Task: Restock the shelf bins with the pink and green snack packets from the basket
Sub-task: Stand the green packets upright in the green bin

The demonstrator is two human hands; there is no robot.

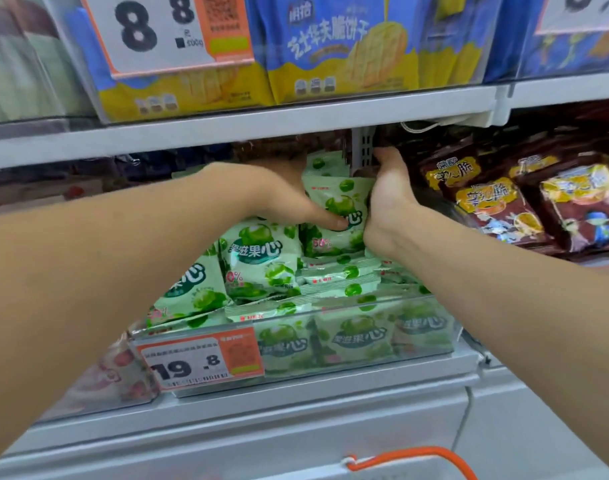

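Here the whole matter turns on one upright green packet [334, 202], held between the two hands at the back of the green bin [382, 306], directly ahead of the person and just under the shelf edge [261, 123] above. The left hand [289, 195] comes in from the left with its thumb laid across the packet's face, its other fingers hidden behind. The right hand [389, 199] stands edge-on against the packet's right side, palm turned inward, its fingers reaching up and back toward the grey divider [362, 150]; I cannot tell whether they curl round the packet or only press on it. Both hands touch the packet, so neither is nearer.

The packet's long axis runs roughly up and down, leaning a little back, while the green packets [258, 258] in front of it lie tilted or flat in a heap that fills the bin to its clear front wall. My reading is that the packet is being seated at the rear, and the next move would be a push down and back into the gap beside the divider (a tight one, by the look of it).

The pink packets [123, 368] sit in the neighbouring bin to the left. Only the orange handle of the basket [417, 453] shows at the bottom edge.
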